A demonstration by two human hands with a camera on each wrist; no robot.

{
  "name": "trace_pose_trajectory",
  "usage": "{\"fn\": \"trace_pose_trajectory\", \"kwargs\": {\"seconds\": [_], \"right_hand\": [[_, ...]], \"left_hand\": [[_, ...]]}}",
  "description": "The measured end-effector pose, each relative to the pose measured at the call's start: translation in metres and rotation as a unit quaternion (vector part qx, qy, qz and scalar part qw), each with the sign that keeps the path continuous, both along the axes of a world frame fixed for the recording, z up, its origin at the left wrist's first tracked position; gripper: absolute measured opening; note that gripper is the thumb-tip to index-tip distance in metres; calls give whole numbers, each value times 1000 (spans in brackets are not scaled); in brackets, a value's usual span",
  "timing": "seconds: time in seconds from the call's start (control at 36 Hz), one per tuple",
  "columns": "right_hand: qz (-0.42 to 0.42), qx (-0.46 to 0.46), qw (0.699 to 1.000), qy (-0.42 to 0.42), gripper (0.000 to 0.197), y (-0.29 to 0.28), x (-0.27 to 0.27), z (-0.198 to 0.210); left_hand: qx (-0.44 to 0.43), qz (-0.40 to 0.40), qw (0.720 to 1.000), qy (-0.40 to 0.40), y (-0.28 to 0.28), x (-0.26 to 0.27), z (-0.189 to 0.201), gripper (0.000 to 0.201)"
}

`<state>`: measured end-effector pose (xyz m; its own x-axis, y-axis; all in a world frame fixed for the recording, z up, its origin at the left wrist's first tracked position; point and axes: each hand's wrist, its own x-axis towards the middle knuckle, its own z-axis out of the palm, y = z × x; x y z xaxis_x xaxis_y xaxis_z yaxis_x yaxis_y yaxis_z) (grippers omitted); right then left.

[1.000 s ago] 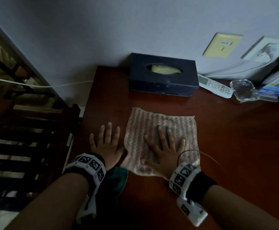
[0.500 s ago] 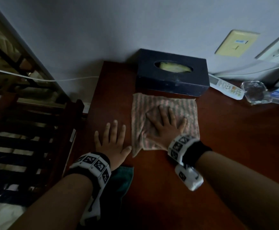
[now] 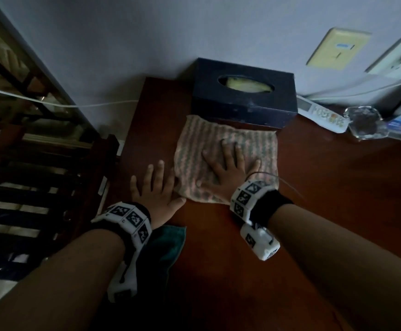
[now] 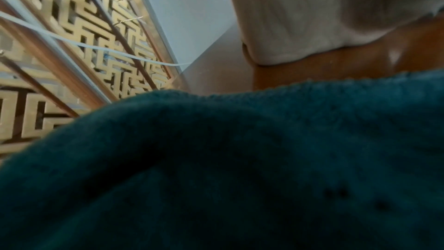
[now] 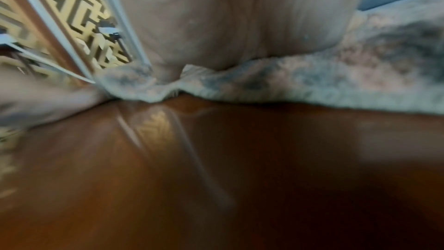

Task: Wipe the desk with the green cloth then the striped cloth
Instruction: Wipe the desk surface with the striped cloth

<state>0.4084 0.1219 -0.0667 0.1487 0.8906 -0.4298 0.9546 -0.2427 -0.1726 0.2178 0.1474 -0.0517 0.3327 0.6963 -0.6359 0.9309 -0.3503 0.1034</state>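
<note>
Right hand, fingers spread flat, presses the striped cloth to wipe; left hand flat, steadying beside it.

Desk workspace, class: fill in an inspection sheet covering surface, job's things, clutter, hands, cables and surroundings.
Surface: dark red-brown wooden desk, glossy.
Job's things: striped cloth spread flat, far edge at the tissue box; green cloth at the near edge under the left wrist.
Clutter: dark tissue box, white remote, clear glass dish.
Hands: right hand flat, pressing the striped cloth; left hand flat on the desk beside it.
Cables: white cable left of the desk.
Surroundings: grey wall, yellow wall plate.
</note>
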Motion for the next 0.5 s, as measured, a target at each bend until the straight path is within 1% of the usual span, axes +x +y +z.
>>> {"fn": "trace_pose_trajectory", "kwargs": {"seconds": [0.06, 0.17, 0.19, 0.25, 0.28, 0.33, 0.36, 0.39, 0.44, 0.5], "right_hand": [[3, -1, 1000, 1, 74, -16, -5, -4], [17, -14, 1000, -10, 83, -49, -16, -7], [18, -14, 1000, -12, 82, -58, -17, -6], [19, -11, 1000, -15, 77, -73, -19, -1], [19, -13, 1000, -15, 77, -80, -20, 1], [26, -22, 999, -18, 86, -88, -22, 3], [31, -25, 999, -17, 91, -90, -22, 4], [34, -26, 999, -14, 94, -92, -22, 4], [27, -14, 1000, 0, 100, -97, -20, 2], [-3, 19, 1000, 19, 101, -107, -16, 4]], "left_hand": [[-1, 21, 1000, -11, 0, 2, 0, 77], [7, 32, 999, -17, 1, 1, 1, 85], [2, 37, 999, -24, 2, 1, 4, 86], [0, 67, 996, -57, 1, 3, 13, 87], [11, 93, 992, -81, -2, 6, 19, 85], [48, 131, 982, -129, -11, 15, 30, 79], [67, 128, 978, -150, -17, 21, 35, 75], [89, 104, 976, -171, -23, 28, 39, 73], [123, 17, 971, -204, -35, 43, 45, 70], [117, -73, 965, -222, -45, 57, 46, 65]]}}
